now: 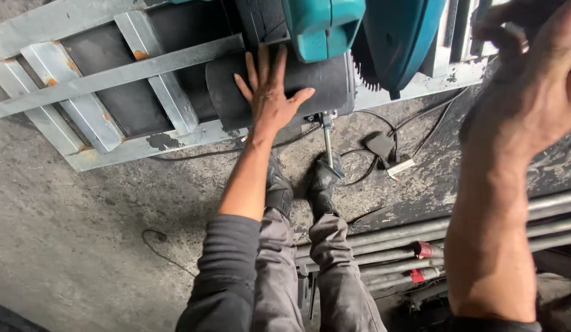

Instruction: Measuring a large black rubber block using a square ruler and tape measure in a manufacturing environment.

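My left hand (270,92) lies flat, fingers spread, on a black curved piece (325,80) that rests on the base of a teal cut-off saw (325,24). The saw's toothed blade (366,71) sits under a teal guard (402,37) just right of that hand. My right hand (531,74) is raised at the upper right, blurred, with its fingers curled around a dark handle (504,27). A clamp screw with a metal handle (327,138) sticks out below the black piece.
A grey metal frame (113,80) with rust spots lies across the saw's left side. Black cables and a plug block (379,144) trail on the concrete floor. Several steel pipes (396,237) with red tape lie at the right. My shoes (301,184) stand below the clamp.
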